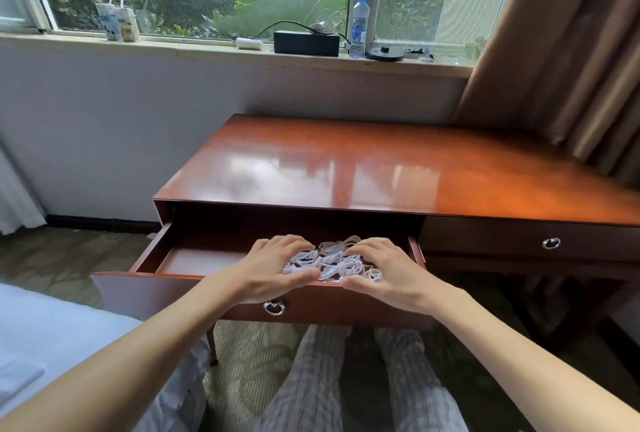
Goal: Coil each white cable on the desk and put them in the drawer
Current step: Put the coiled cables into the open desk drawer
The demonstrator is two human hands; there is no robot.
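Left hand (277, 270) and right hand (386, 274) cup curled, spread fingers round the heap of coiled white cables (333, 258) in the open drawer (201, 260), right end; risk: loose coils spring undone or snag when the drawer closes.

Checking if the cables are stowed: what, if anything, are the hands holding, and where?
Cannot tell: left hand and right hand cup the coiled white cables in the drawer from both sides; no clear grip.
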